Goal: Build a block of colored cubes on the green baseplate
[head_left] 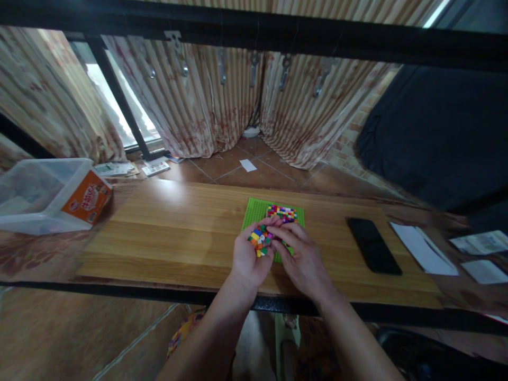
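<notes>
My left hand (249, 260) is cupped palm up over the front of a green studded baseplate (254, 208) and holds a small heap of building bricks (260, 239) in blue, yellow, orange, white, green and other colours. From the right, my right hand (302, 256) reaches in with its thumb and forefinger bent together at the edge of the heap. Whatever is between those fingertips is too small to make out. Behind the hands, a block of multicoloured bricks (282, 212) is set on the baseplate, its near part hidden by my fingers.
The baseplate lies on a wooden board (178, 233). A black phone (373, 246) rests to the right, with white paper (423, 248) beyond it. At the left stands a clear plastic box (43, 196) with an orange label. A dark bar (254, 32) crosses above.
</notes>
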{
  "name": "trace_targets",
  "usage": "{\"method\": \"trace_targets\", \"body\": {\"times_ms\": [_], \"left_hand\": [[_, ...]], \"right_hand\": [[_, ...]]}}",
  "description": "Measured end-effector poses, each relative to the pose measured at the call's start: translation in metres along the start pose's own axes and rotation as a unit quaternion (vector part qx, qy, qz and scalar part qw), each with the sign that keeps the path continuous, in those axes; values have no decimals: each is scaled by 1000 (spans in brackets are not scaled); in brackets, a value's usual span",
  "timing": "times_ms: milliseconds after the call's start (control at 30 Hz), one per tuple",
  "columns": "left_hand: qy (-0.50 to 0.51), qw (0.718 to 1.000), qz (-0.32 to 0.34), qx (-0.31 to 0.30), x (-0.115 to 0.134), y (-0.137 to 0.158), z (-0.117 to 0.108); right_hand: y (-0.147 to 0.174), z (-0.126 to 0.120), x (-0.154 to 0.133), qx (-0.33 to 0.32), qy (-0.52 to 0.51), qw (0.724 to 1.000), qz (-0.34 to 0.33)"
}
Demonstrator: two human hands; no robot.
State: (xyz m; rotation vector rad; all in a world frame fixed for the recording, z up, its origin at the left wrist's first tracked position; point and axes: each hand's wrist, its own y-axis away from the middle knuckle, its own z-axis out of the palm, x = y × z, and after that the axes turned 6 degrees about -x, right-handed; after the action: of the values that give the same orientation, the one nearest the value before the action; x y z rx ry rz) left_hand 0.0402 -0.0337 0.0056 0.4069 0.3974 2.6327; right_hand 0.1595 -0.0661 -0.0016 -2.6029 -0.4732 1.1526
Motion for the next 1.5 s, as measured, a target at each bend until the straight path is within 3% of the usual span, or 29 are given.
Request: {"method": "trace_targets", "body": {"times_ms": [167,700,1000,1267,1500], "left_hand": [[-6,1000,-11,-12,0,-1,-1],[-15,1000,-15,-5,1,2,5],[-22,991,113,71,3,3,3],[-43,995,56,68,4,4,-3],[19,999,-9,30,10,4,-1]], "right_hand": [[-2,1,5,5,60,998,-1],[1,-3,-4,2,75,997,-18],[16,12,-34,-10,17,999,-34],[10,4,-31,-113,-51,991,-54],[15,3,-30,-71,-109,991,6]]}}
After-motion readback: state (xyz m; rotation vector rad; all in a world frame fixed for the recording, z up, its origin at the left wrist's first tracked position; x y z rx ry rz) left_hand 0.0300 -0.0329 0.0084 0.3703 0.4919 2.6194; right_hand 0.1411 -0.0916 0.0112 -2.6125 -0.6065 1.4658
